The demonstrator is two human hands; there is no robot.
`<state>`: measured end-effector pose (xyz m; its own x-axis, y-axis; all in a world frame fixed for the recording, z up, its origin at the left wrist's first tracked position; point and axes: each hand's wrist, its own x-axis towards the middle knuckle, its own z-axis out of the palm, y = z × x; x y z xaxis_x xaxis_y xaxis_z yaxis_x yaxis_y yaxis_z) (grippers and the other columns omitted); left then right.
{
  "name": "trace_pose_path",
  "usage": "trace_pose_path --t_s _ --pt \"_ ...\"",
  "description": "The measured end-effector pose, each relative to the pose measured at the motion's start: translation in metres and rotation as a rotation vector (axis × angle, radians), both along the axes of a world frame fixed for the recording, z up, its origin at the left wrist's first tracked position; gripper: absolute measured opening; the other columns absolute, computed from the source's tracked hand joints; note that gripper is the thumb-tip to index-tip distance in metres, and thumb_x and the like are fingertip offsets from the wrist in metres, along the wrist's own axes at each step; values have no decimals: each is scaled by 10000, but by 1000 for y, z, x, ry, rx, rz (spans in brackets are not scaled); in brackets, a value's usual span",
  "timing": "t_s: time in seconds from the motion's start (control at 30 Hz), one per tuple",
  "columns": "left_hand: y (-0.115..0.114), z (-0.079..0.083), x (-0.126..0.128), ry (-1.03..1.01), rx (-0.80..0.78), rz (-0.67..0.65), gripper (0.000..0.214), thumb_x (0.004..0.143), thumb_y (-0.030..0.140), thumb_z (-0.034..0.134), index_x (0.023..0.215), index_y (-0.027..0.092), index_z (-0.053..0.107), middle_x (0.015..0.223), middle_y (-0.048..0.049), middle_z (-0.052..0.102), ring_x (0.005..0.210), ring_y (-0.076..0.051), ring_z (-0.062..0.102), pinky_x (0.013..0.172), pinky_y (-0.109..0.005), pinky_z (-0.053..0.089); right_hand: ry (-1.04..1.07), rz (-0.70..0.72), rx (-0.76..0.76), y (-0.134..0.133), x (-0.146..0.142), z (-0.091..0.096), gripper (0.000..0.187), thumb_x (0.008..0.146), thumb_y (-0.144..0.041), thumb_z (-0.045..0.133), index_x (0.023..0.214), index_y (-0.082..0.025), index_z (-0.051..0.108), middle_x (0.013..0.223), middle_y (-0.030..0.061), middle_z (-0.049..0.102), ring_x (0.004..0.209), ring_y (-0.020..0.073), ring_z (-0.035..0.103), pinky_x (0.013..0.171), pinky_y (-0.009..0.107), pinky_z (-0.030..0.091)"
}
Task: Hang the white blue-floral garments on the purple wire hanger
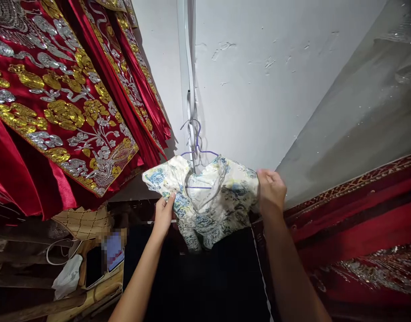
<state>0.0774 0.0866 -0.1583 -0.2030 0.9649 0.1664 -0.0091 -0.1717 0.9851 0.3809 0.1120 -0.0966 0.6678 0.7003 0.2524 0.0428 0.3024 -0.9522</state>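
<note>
A white floral blouse (205, 192) with blue and yellow print hangs on a purple wire hanger (198, 145) against the wall. The hanger's hook is up by a pale pipe or cable (189, 85) that runs down the wall. My left hand (164, 212) pinches the blouse below its left sleeve, thumb on the cloth. My right hand (272, 190) is closed on the end of the right sleeve; part of its grip is hidden. Between both hands the blouse is spread, with its neckline facing me.
Red cloth with gold and silver sequins (65, 103) hangs at upper left. At lower left, two phones (115, 250) and a crumpled white plastic bag (68, 275) lie on a wooden surface (106, 290). Red beaded fabric (359, 241) fills the right side, below a grey sheet (353, 129).
</note>
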Motion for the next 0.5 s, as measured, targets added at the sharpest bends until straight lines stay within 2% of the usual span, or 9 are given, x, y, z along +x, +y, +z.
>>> trace_pose_path --t_s 0.07,0.1,0.13,0.17,0.2,0.3,0.33,0.4,0.5 --pt "-7 -6 3 -22 -25 24 401 870 569 614 771 181 599 787 -22 635 852 -200 612 788 -289 475 -147 -300 97 -6 -7 -13 390 794 -449 702 1074 -194 608 1044 66 644 881 194 607 784 314 491" --pt "-10 -9 4 -31 -38 30 411 872 575 608 756 181 598 783 -24 637 864 -206 615 800 -295 477 -194 -377 103 -11 -13 -21 364 819 -449 672 1074 -200 602 1058 67 632 888 194 593 801 320 480" --pt "-13 -12 6 -44 -46 25 409 875 572 606 757 180 605 794 -28 645 893 -215 620 825 -303 477 -221 -371 76 -15 -20 -30 325 847 -465 633 1040 -204 605 1025 65 630 868 197 585 796 325 474" --pt "-16 -14 8 -61 -49 10 397 877 561 610 775 178 619 821 -35 658 938 -227 623 860 -314 474 -240 -279 23 -19 -29 -38 301 876 -492 587 971 -207 611 949 58 632 824 200 579 771 328 471" --pt "-19 -15 10 -82 -48 -10 379 877 547 617 806 175 639 862 -44 674 992 -242 622 899 -326 467 -255 -109 -49 -23 -40 -46 322 901 -526 537 892 -212 610 849 48 627 764 201 573 732 330 466" --pt "-26 -13 16 -141 -41 -78 343 876 507 637 924 171 690 992 -69 709 1106 -275 607 990 -362 437 -347 543 -311 -29 -82 -64 486 935 -617 421 726 -219 606 680 45 628 647 206 569 649 330 436" --pt "-29 -12 18 -148 -44 -104 343 879 500 636 946 170 700 1014 -74 715 1112 -280 608 1002 -369 432 -367 671 -379 -28 -96 -67 512 938 -621 405 702 -215 608 654 45 635 628 203 571 637 324 426" --pt "-36 -7 20 -139 -54 -157 350 890 494 624 963 165 718 1020 -85 725 1095 -287 618 1004 -378 435 -396 790 -456 -27 -120 -71 512 937 -594 409 665 -205 601 625 43 640 616 196 578 631 307 409" --pt "-51 1 22 -106 -67 -214 362 904 491 604 973 161 737 998 -93 735 1064 -293 633 982 -376 451 -408 819 -461 -25 -136 -73 451 918 -514 442 623 -199 572 613 43 637 627 190 581 634 289 392"
